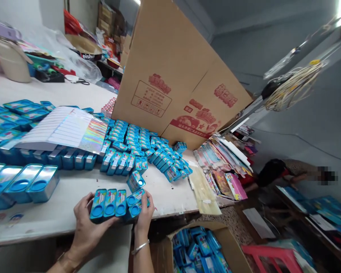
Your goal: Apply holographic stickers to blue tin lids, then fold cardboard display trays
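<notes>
My left hand point(86, 223) and my right hand point(144, 216) together clasp a row of several small blue tins point(113, 204) at the near edge of the white table point(74, 189). Fingers of both hands are curled round the ends of the row. One loose blue tin point(135, 180) stands tilted just beyond them. Many more blue tins point(139, 146) lie in rows across the middle of the table. Larger blue tin trays point(22, 185) stand to the left.
A big cardboard box point(173, 76) leans at the back of the table. A holographic sheet point(65, 129) lies over tins on the left. Printed cards point(221, 167) pile at the right edge. An open carton of blue tins point(199, 246) sits below. Another person point(290, 170) bends at the right.
</notes>
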Available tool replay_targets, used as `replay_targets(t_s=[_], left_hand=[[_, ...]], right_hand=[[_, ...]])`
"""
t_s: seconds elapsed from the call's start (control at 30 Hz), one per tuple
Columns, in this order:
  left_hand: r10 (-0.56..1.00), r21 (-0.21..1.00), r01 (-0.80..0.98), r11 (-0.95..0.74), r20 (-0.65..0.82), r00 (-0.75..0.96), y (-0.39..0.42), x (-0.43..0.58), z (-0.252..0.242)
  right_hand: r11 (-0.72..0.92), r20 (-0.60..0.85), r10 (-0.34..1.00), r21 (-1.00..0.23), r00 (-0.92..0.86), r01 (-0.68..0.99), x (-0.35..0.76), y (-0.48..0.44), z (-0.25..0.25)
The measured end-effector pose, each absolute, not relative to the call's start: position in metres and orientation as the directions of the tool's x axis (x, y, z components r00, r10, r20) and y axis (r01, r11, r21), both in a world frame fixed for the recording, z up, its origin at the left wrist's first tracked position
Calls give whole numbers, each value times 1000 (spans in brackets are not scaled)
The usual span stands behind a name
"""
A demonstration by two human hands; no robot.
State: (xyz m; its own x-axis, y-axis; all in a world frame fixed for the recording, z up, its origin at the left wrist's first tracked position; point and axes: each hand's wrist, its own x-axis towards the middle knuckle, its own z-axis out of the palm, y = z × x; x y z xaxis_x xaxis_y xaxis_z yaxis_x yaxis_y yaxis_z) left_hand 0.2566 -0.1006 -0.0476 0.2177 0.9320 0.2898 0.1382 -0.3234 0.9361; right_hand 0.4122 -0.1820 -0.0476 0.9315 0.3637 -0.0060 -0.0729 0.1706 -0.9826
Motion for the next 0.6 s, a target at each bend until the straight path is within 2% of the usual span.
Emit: replay_targets(t_s=[0.1,0.2,0.27,0.47,0.6], left_hand=[[931,948,114,-297,262,253,-83,236,-47],[945,944,189,-271,223,240,-68,218,-44],[949,926,252,-281,230,215,-61,209,-42],[926,822,450,-349,375,34,-50,195,-31],[883,740,552,-386,468,-11,-46,190,-29]], right_hand=[[176,-41,432,-976,901,-128,394,-172,-41],[226,-16,517,-962,856,-155,373,-154,-35],[269,0,522,-949,853,-164,361,-138,-32],[308,22,567,-933,823,-188,341,-85,-30],[289,18,617,-935,787,-206,343,-58,-26]])
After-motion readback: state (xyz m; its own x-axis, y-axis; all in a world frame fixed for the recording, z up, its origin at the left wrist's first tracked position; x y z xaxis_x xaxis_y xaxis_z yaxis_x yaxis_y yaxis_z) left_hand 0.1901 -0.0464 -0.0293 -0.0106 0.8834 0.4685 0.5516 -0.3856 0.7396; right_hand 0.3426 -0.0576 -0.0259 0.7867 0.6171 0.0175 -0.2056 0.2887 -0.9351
